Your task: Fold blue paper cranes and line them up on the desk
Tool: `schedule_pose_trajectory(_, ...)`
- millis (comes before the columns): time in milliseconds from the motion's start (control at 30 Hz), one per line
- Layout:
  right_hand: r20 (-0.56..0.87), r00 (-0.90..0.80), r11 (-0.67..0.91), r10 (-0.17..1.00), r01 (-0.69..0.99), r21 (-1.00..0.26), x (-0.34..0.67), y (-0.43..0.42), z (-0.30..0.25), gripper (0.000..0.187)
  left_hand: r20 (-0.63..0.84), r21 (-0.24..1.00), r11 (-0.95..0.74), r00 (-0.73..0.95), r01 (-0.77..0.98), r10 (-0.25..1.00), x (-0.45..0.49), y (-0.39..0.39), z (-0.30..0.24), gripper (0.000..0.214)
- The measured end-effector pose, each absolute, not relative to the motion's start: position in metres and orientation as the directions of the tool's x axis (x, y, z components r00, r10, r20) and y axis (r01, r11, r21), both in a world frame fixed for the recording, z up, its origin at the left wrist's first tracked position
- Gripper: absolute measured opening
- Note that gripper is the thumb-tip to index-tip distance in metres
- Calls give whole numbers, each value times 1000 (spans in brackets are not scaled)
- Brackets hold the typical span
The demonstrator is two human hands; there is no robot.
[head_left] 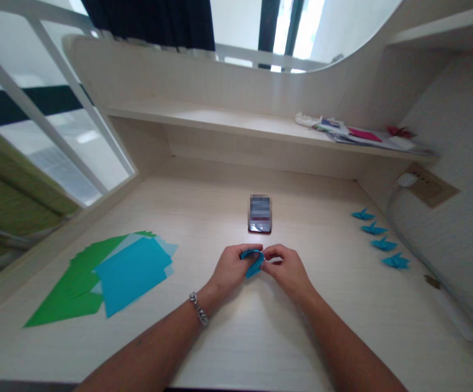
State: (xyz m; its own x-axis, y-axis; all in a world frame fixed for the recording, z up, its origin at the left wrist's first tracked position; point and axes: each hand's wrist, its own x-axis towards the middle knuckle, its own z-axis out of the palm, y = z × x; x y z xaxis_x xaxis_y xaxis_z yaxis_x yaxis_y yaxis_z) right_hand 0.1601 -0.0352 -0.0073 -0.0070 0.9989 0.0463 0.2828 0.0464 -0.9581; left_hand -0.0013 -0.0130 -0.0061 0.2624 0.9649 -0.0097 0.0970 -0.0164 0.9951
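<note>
Both of my hands meet over the middle of the pale wooden desk (203,218). My left hand (230,268), with a metal bracelet at the wrist, pinches a small folded piece of blue paper (253,261). My right hand (287,269) pinches the same blue paper from the right side. The paper is partly hidden by my fingers. A phone (259,214) lies flat just beyond my hands.
A stack of blue sheets (132,272) lies on green sheets (71,286) at the left. Several folded blue paper cranes (379,237) stand in a row at the right. The shelf (220,120) above holds papers (362,136). A wall socket (426,185) with a cable is at right.
</note>
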Motion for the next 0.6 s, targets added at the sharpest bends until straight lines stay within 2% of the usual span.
schedule_pose_trajectory(167,79,24,66,997,336,-940,159,-35,-6,13,-4,996,-19,256,88,967,0,-14,-5,26)
schedule_pose_trajectory(433,64,-48,69,997,99,-993,163,-29,-17,18,24,998,-38,282,43,959,0,-14,-7,28)
schedule_pose_trajectory(600,44,-60,46,997,41,-998,161,-30,-17,24,71,997,-77,338,4,939,-1,-13,-6,28)
